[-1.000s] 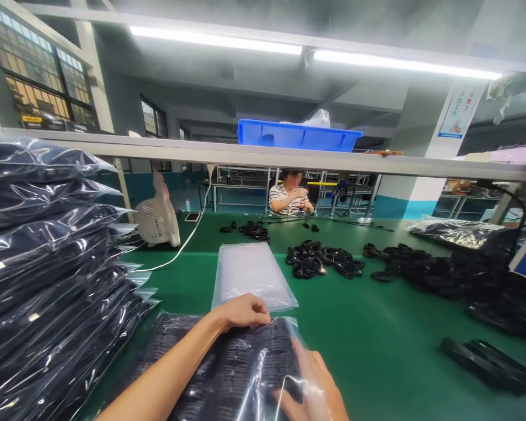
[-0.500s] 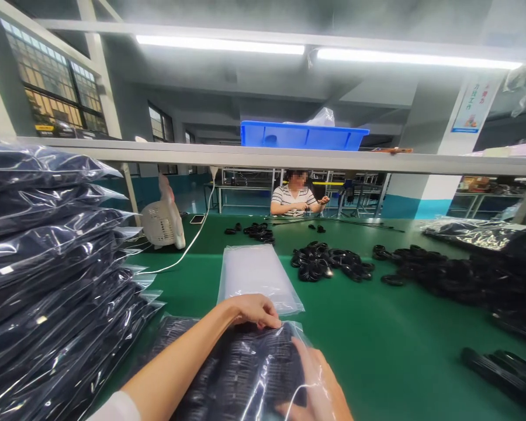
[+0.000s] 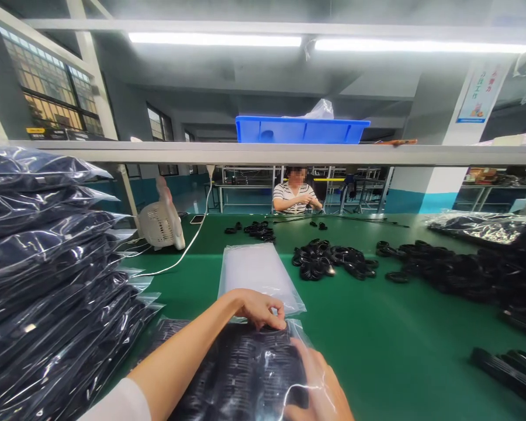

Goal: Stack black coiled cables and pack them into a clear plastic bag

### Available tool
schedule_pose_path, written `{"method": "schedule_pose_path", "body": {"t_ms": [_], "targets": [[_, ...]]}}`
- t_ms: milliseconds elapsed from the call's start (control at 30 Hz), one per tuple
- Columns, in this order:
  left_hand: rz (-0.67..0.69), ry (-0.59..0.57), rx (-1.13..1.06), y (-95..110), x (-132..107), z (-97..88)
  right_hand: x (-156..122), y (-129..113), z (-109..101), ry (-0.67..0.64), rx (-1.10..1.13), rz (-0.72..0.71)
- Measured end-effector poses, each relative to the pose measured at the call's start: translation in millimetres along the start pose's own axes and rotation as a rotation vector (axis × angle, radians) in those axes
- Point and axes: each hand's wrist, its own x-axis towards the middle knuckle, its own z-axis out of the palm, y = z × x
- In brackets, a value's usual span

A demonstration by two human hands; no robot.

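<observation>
Worktop (image 3: 377, 345) first, a broad green spread, with a tall stack of filled bags (image 3: 48, 280) crowding its left side. Then the one that mattered: a clear bag packed with dark coils (image 3: 241, 380), low and central, right under the person's forearm, its rows pointing away from the body and its near end cut off by the frame. Just beyond its far edge, a flat pile of clear plastic sheets or bags (image 3: 254, 272). And the hands, both on the packed bag! Left hand (image 3: 263, 310) was the farther one, reaching over the top to the far edge, its fingers bent in; the tips were tucked away, so whether they pinched film or a coil could not be told. Right hand (image 3: 322, 380) lay nearer the body, spread wide along the right flank, thumb apart from fingers, with clear film across it.
</observation>
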Motion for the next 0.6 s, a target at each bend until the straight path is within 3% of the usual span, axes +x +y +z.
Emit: {"method": "schedule_pose_path", "body": {"t_ms": [200, 600], "targets": [[-0.046, -0.032, 0.02, 1.0, 4.9, -2.0, -1.0, 1.2, -0.7, 0.02, -0.028, -0.079], [0.059, 0.094, 0.154, -4.3, -0.1, 1.1, -4.1, -4.7, -0.4, 0.049, -0.116, -0.134]]}}
